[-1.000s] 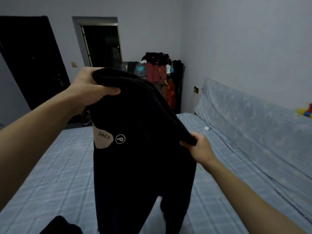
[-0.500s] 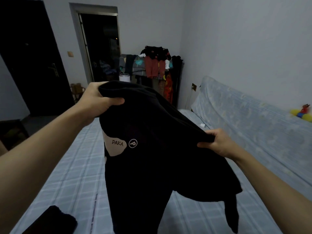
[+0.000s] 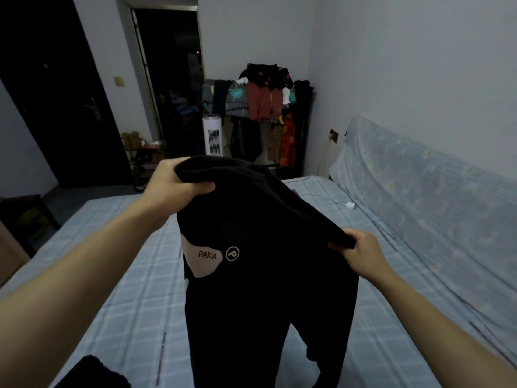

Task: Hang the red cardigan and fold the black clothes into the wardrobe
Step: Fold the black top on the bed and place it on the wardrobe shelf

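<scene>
Black garment (image 3: 260, 275) hangs below both fists over the bed (image 3: 134, 303); left hand (image 3: 173, 186) and right hand (image 3: 361, 250) clench its top edge; soft, limp, light; likely best gripped at the waistband corners.

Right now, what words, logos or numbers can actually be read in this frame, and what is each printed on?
"PAKA": dark letters on a white patch on the black garment held up by the left hand and right hand.
"P": a white letter in a white ring, on the same garment beside the patch.
Nothing else is readable; the clothes on the rack are too far and dim to show any text.
</scene>
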Demonstrator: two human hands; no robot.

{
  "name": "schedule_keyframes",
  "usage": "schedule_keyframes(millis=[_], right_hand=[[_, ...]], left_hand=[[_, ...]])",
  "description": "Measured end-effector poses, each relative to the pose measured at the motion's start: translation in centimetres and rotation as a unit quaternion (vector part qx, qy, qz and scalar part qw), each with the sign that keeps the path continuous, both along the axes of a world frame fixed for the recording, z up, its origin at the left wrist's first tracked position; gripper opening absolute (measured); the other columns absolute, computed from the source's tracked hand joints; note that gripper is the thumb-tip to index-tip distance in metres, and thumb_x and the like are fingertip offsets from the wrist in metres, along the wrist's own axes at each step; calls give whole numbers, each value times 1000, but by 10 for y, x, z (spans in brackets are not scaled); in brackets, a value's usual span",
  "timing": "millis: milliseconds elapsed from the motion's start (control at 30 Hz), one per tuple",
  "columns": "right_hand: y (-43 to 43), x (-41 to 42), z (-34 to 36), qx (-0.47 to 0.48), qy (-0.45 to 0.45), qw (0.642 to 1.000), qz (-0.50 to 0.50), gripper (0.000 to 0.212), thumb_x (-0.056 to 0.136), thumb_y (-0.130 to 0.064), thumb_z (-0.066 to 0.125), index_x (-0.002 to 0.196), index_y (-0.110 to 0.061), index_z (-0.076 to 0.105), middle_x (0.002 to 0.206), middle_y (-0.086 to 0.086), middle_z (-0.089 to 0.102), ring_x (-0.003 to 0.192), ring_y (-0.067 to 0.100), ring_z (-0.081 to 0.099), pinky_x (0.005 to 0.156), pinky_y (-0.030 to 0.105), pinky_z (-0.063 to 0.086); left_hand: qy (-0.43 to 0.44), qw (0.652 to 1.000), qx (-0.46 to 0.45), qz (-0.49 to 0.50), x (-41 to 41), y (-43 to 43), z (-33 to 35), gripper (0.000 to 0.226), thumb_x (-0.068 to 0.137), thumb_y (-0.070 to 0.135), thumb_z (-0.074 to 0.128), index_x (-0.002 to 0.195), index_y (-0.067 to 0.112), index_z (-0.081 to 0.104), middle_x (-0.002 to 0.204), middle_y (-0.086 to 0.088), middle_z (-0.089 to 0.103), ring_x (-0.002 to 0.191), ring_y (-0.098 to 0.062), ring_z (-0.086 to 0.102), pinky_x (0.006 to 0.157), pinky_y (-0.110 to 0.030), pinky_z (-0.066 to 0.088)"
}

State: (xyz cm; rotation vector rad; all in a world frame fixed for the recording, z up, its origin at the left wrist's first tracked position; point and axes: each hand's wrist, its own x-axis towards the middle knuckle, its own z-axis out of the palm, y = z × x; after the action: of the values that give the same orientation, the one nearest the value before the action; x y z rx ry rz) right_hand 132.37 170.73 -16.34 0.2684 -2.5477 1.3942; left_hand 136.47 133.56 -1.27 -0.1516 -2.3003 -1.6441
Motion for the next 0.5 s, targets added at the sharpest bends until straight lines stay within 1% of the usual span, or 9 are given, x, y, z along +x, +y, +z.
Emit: schedule_keyframes(millis=[67, 133, 200, 233, 267, 333, 400, 500], right_hand=[[-7, -26, -11, -4, 2, 1000, -24, 20, 81, -3, 77, 79, -22, 72, 70, 0, 69, 64, 12, 63, 59, 22, 44], [-14, -57, -20, -7, -9, 999, -50, 25, 82, -4, 76, 71, -24, 67, 63, -1, 62, 59, 14, 57, 54, 23, 40], [-23, -91, -21, -17, -14, 997, -71, 24, 84, -3, 74, 68, -20, 65, 62, 2, 61, 60, 15, 55, 53, 23, 39], [-27, -109, -17, -24, -5, 996, -81, 24, 84, -3, 73, 69, -19, 65, 64, 2, 62, 62, 16, 56, 55, 24, 41], [-31, -127, -10, -31, 13, 995, -91, 23, 83, -2, 73, 72, -20, 65, 67, 3, 64, 65, 16, 57, 59, 27, 43], [-35, -160, 7, -46, 56, 991, -110, 17, 82, 1, 73, 79, -16, 70, 72, 4, 65, 69, 16, 57, 63, 29, 42], [-34, -185, 25, -54, 95, 987, -120, 13, 83, 4, 70, 89, -7, 73, 78, 5, 65, 75, 17, 58, 68, 26, 42], [-29, -200, 42, -38, 132, 982, -129, 24, 82, 8, 67, 101, -6, 74, 88, 2, 67, 85, 16, 61, 75, 19, 42]], left_hand=[[0, 1000, 0, 14, -25, -2, -8, 38, 77, -4, 78, 104, 23, 75, 94, 2, 77, 88, -12, 73, 77, -29, 57], [-8, 999, -5, 34, -59, -2, -17, 37, 76, -3, 78, 103, 23, 75, 92, 3, 77, 87, -12, 73, 74, -27, 56], [-18, 998, -10, 51, -96, -2, -20, 35, 77, -1, 79, 103, 23, 75, 95, 1, 76, 90, -16, 72, 77, -30, 57], [-15, 998, -12, 59, -115, -2, -17, 35, 77, 0, 80, 104, 22, 75, 96, 1, 75, 92, -17, 71, 81, -33, 58], [-4, 998, -10, 68, -133, -1, -13, 34, 77, 1, 80, 104, 22, 74, 98, 1, 74, 94, -18, 70, 84, -35, 58], [37, 996, 1, 77, -159, 1, -2, 34, 78, 2, 79, 102, 25, 72, 98, 3, 73, 94, -15, 70, 83, -33, 57], [72, 995, 20, 71, -173, 2, 9, 34, 80, 2, 78, 100, 29, 71, 97, 7, 73, 93, -11, 70, 80, -27, 57], [95, 993, 46, 50, -174, -3, 14, 35, 78, 3, 80, 99, 31, 73, 98, 6, 75, 94, -12, 72, 79, -26, 57]])
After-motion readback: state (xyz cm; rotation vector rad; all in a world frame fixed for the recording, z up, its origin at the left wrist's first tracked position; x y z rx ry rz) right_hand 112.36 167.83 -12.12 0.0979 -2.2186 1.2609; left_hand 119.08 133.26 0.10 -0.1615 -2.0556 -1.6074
